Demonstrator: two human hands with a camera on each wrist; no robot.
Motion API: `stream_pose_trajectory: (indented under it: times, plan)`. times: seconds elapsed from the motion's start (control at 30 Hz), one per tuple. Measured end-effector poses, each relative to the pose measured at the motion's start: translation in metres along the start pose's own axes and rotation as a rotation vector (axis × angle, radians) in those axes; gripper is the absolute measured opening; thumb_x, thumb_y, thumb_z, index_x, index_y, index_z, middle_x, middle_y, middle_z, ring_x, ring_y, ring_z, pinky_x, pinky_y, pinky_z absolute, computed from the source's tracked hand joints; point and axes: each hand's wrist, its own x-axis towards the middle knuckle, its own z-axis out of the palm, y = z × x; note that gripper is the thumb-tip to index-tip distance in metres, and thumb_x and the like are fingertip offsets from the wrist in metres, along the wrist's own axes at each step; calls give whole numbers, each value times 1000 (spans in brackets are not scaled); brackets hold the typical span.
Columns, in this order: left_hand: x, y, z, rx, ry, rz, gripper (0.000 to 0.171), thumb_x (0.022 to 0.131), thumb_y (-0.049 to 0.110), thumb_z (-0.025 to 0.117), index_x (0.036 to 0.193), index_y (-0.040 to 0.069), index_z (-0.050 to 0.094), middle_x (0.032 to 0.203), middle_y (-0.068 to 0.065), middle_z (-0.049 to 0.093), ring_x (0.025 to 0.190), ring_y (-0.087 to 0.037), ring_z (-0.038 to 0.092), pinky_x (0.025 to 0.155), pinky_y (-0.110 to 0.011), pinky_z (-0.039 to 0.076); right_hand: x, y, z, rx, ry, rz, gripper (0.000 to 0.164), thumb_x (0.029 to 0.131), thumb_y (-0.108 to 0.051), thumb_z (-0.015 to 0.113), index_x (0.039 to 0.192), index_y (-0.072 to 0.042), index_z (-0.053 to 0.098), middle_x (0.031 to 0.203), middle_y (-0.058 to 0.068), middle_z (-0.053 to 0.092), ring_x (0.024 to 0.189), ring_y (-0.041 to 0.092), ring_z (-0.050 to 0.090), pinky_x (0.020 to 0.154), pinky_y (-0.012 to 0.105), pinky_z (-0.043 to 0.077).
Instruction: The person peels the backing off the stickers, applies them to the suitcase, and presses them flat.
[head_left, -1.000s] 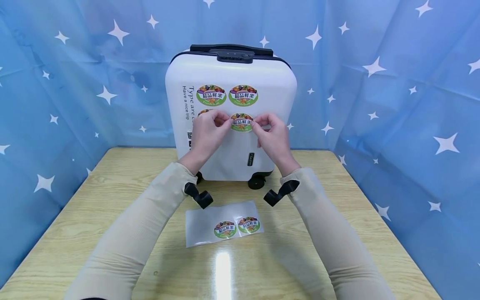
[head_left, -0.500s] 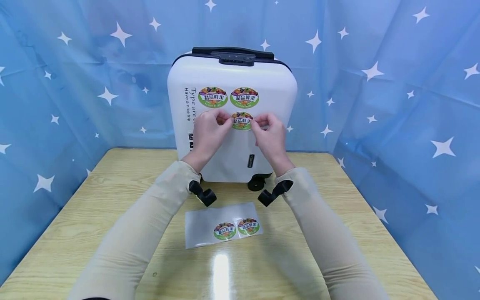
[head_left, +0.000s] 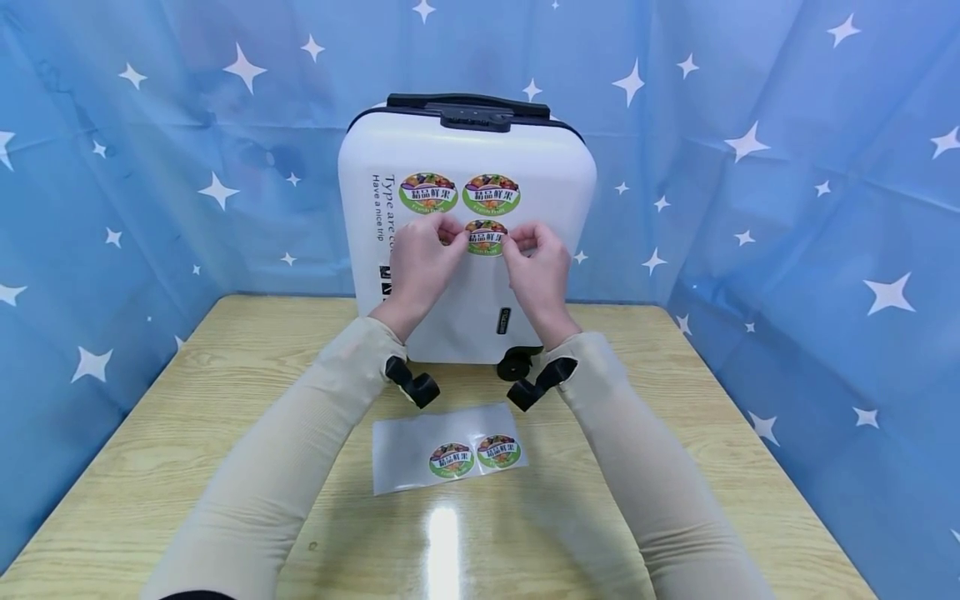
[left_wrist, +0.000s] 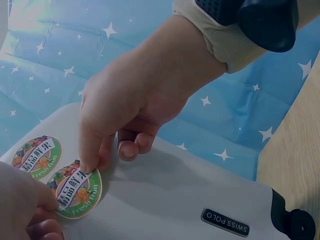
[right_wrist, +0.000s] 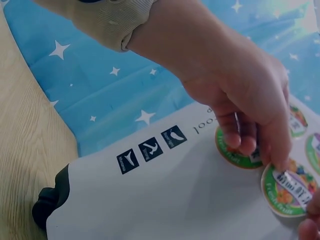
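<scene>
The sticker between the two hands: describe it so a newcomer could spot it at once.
Find the white suitcase on the table. Below its upper-right fruit sticker is the matching sticker. Unlike its neighbours, it is pinched by the left hand and right hand.

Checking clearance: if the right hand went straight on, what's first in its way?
The sticker the right hand holds by its edge; behind that, likely the suitcase, though whether the two touch is unclear.
</scene>
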Motion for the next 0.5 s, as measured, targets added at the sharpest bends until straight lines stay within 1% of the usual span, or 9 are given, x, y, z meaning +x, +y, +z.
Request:
stream_pose_trajectory:
  times: [0.13,0.33,0.5]
  plan:
    - [0,1,0,9,1,-9,11,87,17,64,85,6,68,79,-3,65,71,-11,57,62,-22,45,1,-2,1,-21,10,9,11,90,-15,60,88,-4,61,79,6,59,60,18,54,48,27,44]
    - [0,3,0,34,3,-24,12,87,17,64,86,7,69,79,-3,67,70,-11,58,60,-21,45,1,-3,3,-41,26,-2,11,89,-13,60,88,-3,62,81,8,60,72,17,55,58,26,44]
    - [-1,4,0,26,6,-31,11,86,17,65,86,6,69,79,-3,67,69,-10,58,60,-20,46,0,-3,2,-41,27,-3,11,89,-14,60,88,-3,62,81,8,60,73,17,55,59,26,44]
